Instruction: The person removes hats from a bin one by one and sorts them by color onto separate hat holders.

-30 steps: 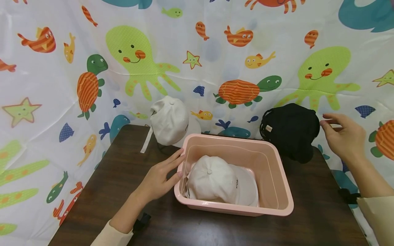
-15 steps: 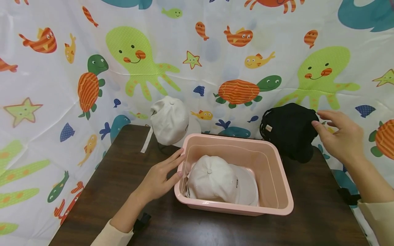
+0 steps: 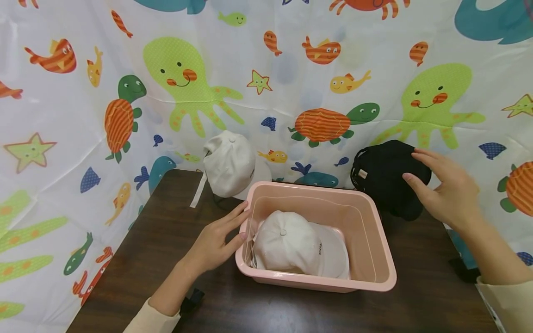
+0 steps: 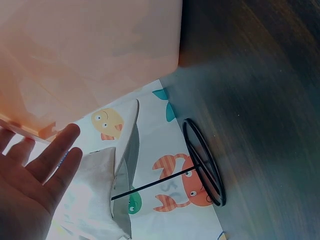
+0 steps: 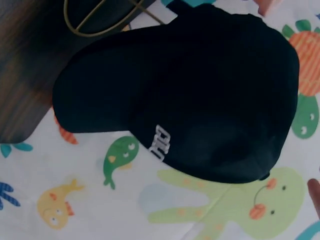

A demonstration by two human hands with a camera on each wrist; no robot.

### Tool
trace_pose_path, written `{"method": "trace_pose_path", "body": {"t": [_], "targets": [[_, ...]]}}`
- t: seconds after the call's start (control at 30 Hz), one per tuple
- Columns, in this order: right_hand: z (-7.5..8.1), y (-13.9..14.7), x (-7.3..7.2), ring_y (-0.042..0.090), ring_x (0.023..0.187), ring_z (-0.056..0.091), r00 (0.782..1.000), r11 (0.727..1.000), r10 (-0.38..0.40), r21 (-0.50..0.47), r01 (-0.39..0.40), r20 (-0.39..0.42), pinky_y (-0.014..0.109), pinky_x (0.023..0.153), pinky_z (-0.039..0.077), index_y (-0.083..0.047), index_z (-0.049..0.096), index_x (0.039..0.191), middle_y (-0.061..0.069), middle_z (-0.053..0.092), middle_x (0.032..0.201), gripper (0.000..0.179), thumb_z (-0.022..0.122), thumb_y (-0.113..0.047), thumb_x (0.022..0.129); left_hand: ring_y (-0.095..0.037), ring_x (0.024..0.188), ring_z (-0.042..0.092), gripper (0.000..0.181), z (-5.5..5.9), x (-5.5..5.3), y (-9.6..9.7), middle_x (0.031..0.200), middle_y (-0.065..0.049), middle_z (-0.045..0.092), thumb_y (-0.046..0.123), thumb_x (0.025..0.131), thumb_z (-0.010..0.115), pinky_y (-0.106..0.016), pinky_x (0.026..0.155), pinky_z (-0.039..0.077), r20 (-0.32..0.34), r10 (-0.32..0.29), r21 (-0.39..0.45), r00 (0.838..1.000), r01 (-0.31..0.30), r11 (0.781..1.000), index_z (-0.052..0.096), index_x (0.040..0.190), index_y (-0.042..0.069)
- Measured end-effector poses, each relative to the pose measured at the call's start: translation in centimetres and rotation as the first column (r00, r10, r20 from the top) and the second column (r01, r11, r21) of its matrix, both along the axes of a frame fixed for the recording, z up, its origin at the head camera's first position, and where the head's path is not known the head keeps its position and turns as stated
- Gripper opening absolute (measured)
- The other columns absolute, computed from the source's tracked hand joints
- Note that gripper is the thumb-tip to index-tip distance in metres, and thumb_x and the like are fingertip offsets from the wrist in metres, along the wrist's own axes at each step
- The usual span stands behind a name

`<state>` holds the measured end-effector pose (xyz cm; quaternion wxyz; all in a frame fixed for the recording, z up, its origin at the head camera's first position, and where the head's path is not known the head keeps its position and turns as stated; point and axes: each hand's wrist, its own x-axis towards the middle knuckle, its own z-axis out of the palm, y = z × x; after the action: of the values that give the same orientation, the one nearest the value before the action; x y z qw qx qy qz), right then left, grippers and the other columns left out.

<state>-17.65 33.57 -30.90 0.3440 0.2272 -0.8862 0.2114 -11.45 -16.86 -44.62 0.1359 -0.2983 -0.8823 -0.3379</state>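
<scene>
My left hand (image 3: pixel 216 240), fingers fairly straight, rests against the left rim of a pink plastic tub (image 3: pixel 316 279). Inside the tub lies a white baseball cap (image 3: pixel 287 243), its brim to the right. At the back right, a black baseball cap (image 3: pixel 385 173) is perched above the table, with pale lettering on its front in the right wrist view. Beside that cap, my right hand (image 3: pixel 451 189) is spread, thumb and fingertips overlapping its right side in the head view; nothing is gripped. Only a fingertip (image 5: pixel 314 192) shows at the right wrist view's edge.
Behind the tub's left corner, another white cap (image 3: pixel 229 166) hangs on a black wire stand (image 4: pixel 150 186) with a ring base. A second wire stand (image 5: pixel 97 33) shows by the black cap. A sea-animal curtain (image 3: pixel 291 92) backs the dark wooden table (image 3: pixel 166 226).
My right hand has moved left, from beside the black cap to overlapping its right side. The left hand, tub and caps stay where they were.
</scene>
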Motion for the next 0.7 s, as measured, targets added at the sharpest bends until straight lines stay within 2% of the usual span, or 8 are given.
{"method": "trace_pose_path", "body": {"t": [0.17, 0.3, 0.37, 0.43, 0.5, 0.57, 0.63, 0.7], "targets": [[-0.6, -0.9, 0.4, 0.049, 0.126, 0.059, 0.998, 0.999, 0.049, 0.010, -0.049, 0.038, 0.020, 0.114, 0.032, 0.000, 0.067, 0.137, 0.019, 0.064, 0.142, 0.054, 0.081, -0.025, 0.091, -0.026, 0.144, 0.050, 0.057, 0.0, 0.0, 0.1, 0.166, -0.002, 0.041, 0.025, 0.101, 0.065, -0.053, 0.109, 0.048, -0.001, -0.006, 0.005, 1.000, 0.006, 1.000, 0.053, 0.154, 0.010], [-1.2, -1.8, 0.7, 0.047, 0.126, 0.059, 0.997, 0.997, 0.058, 0.048, -0.061, 0.055, 0.020, 0.114, 0.033, -0.002, 0.067, 0.137, 0.018, 0.063, 0.144, 0.056, 0.079, -0.034, 0.093, -0.027, 0.143, 0.051, 0.056, -0.1, 0.0, 0.1, 0.165, -0.002, 0.042, 0.025, 0.101, 0.065, -0.053, 0.108, 0.049, -0.015, -0.006, 0.005, 1.000, 0.006, 1.000, 0.054, 0.154, 0.010], [-1.5, -2.2, 0.9, 0.046, 0.126, 0.059, 0.996, 0.995, 0.065, 0.072, -0.069, 0.063, 0.024, 0.114, 0.038, -0.002, 0.067, 0.136, 0.017, 0.062, 0.145, 0.056, 0.079, -0.036, 0.093, -0.027, 0.143, 0.052, 0.056, -0.2, 0.0, 0.1, 0.165, -0.002, 0.042, 0.025, 0.101, 0.065, -0.052, 0.108, 0.049, -0.020, -0.006, 0.005, 1.000, 0.006, 1.000, 0.054, 0.154, 0.010], [-1.7, -2.7, 1.1, 0.045, 0.128, 0.059, 0.994, 0.993, 0.073, 0.092, -0.080, 0.078, 0.034, 0.112, 0.045, -0.002, 0.067, 0.136, 0.017, 0.061, 0.146, 0.056, 0.080, -0.033, 0.092, -0.026, 0.142, 0.052, 0.056, -0.2, -0.1, 0.0, 0.165, -0.002, 0.042, 0.025, 0.101, 0.065, -0.052, 0.107, 0.049, -0.025, -0.004, 0.002, 1.000, 0.004, 1.000, 0.054, 0.154, 0.010], [-1.9, -3.2, 1.2, 0.044, 0.128, 0.058, 0.993, 0.990, 0.077, 0.115, -0.088, 0.090, 0.049, 0.105, 0.051, -0.002, 0.067, 0.136, 0.016, 0.060, 0.147, 0.056, 0.082, -0.028, 0.088, -0.026, 0.143, 0.052, 0.055, -0.2, -0.1, 0.0, 0.165, -0.002, 0.042, 0.025, 0.101, 0.065, -0.052, 0.108, 0.049, -0.023, -0.002, 0.003, 1.000, 0.002, 1.000, 0.054, 0.154, 0.009], [-2.2, -3.6, 1.3, 0.044, 0.129, 0.057, 0.990, 0.987, 0.095, 0.119, -0.107, 0.107, 0.061, 0.100, 0.050, -0.002, 0.067, 0.136, 0.017, 0.059, 0.149, 0.057, 0.084, -0.021, 0.085, -0.026, 0.143, 0.052, 0.055, -0.2, -0.1, 0.0, 0.165, -0.002, 0.042, 0.025, 0.101, 0.064, -0.052, 0.108, 0.049, -0.021, -0.001, 0.003, 1.000, 0.001, 1.000, 0.054, 0.153, 0.009], [-2.6, -4.1, 1.3, 0.045, 0.130, 0.056, 0.986, 0.984, 0.122, 0.118, -0.136, 0.117, 0.063, 0.101, 0.048, -0.001, 0.067, 0.136, 0.018, 0.058, 0.149, 0.059, 0.085, -0.017, 0.082, -0.026, 0.143, 0.051, 0.056, -0.2, 0.0, 0.0, 0.165, -0.002, 0.042, 0.026, 0.101, 0.065, -0.052, 0.108, 0.049, -0.017, -0.002, 0.005, 1.000, 0.002, 1.000, 0.054, 0.154, 0.010], [-3.0, -4.5, 1.4, 0.045, 0.131, 0.056, 0.980, 0.979, 0.152, 0.116, -0.167, 0.125, 0.061, 0.107, 0.046, -0.002, 0.067, 0.137, 0.018, 0.058, 0.150, 0.060, 0.085, -0.016, 0.081, -0.026, 0.143, 0.051, 0.056, -0.2, -0.1, 0.0, 0.165, -0.002, 0.042, 0.025, 0.101, 0.065, -0.052, 0.108, 0.049, -0.017, -0.003, 0.006, 1.000, 0.003, 1.000, 0.054, 0.154, 0.010]]}}
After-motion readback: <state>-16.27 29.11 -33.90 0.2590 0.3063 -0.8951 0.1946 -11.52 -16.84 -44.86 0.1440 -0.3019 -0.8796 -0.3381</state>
